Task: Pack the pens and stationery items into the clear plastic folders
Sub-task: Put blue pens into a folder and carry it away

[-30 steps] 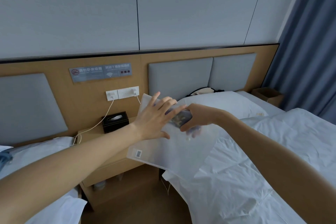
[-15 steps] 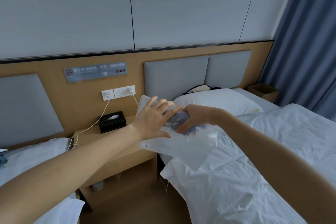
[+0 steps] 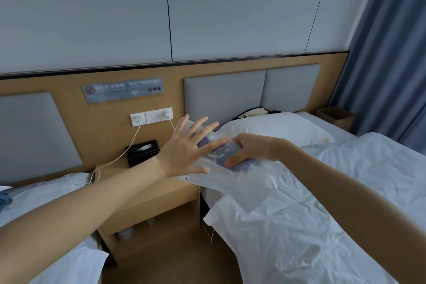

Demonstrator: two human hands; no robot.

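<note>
A clear plastic folder (image 3: pixel 239 183) with a small barcode sticker at its near left corner is held in the air above the bed's left edge. My left hand (image 3: pixel 186 150) lies flat on the folder's upper left part, fingers spread and straight. My right hand (image 3: pixel 251 148) grips a dark purple patterned item (image 3: pixel 219 153) at the folder's top, thumb underneath; the plastic blurs the item's shape.
A white bed (image 3: pixel 322 214) with a pillow (image 3: pixel 272 127) lies right. A wooden nightstand (image 3: pixel 147 193) with a black tissue box (image 3: pixel 142 152) and white charging cables stands between the beds. A second bed sits at the left edge. Blue curtain and a small bin stand at the far right.
The folder has dropped lower and tilted flatter over the bed edge. My left hand's fingers have spread wider on it. My right hand keeps its grip on the dark item.
</note>
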